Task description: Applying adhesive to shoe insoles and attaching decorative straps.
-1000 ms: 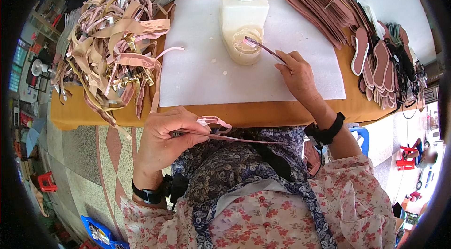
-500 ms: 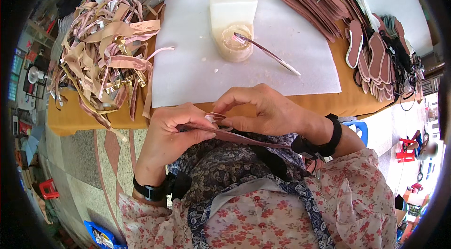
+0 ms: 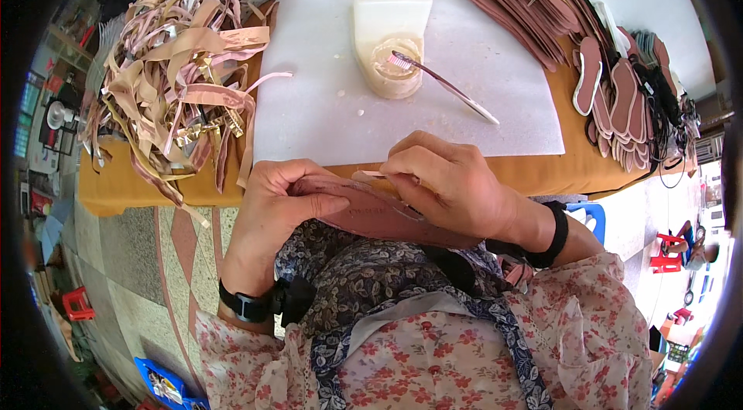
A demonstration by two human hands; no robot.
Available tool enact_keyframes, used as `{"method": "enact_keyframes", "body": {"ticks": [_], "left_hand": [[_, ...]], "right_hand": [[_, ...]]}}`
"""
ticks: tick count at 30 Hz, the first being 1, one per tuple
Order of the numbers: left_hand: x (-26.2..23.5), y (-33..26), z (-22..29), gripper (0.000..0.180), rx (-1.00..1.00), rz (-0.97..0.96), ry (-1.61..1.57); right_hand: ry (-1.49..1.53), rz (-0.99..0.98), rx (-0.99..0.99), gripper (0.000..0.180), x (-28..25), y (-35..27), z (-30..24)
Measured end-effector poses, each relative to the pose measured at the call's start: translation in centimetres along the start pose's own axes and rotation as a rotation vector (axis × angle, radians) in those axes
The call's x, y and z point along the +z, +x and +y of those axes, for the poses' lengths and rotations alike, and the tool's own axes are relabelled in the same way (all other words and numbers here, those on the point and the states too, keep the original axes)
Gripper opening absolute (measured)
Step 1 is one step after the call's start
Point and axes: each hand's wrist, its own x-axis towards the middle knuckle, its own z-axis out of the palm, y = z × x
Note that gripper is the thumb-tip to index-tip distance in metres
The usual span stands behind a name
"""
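Observation:
A pinkish-brown insole is held over my lap, just off the near edge of the table. My left hand grips its left end, thumb lying on the face turned up toward me. At the insole's far edge, my right hand pinches with thumb and forefinger. A small pale strip end pokes out left of those right fingertips; how it joins the insole is hidden. Beyond my hands, a toothbrush rests with its bristles over the open, paste-filled front of a white plastic container.
A tangled heap of tan and pink strips covers the table's left side. Stacked brown insoles stand back right, with white-edged soles and black straps beside them. A white sheet lies under the container. A blue stool is at right.
The insole has tipped so that more of its face shows. My right hand has shifted right along its far edge, its fingers now curled closer together. My left hand keeps its hold.

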Motion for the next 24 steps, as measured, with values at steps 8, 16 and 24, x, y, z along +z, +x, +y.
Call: {"method": "enact_keyframes", "body": {"ticks": [8, 16, 24], "left_hand": [[-0.05, 0.06, -0.07, 0.018, -0.024, 0.024, -0.019], [-0.01, 0.11, -0.01, 0.025, -0.020, 0.017, -0.015], [0.30, 0.41, -0.29, 0.036, 0.023, 0.059, 0.009]], "right_hand": [[-0.159, 0.011, -0.177, 0.015, 0.45, 0.14, 0.04], [-0.295, -0.004, -0.321, 0.024, 0.56, 0.22, 0.57], [-0.255, -0.028, -0.308, 0.019, 0.60, 0.34, 0.41]]}}
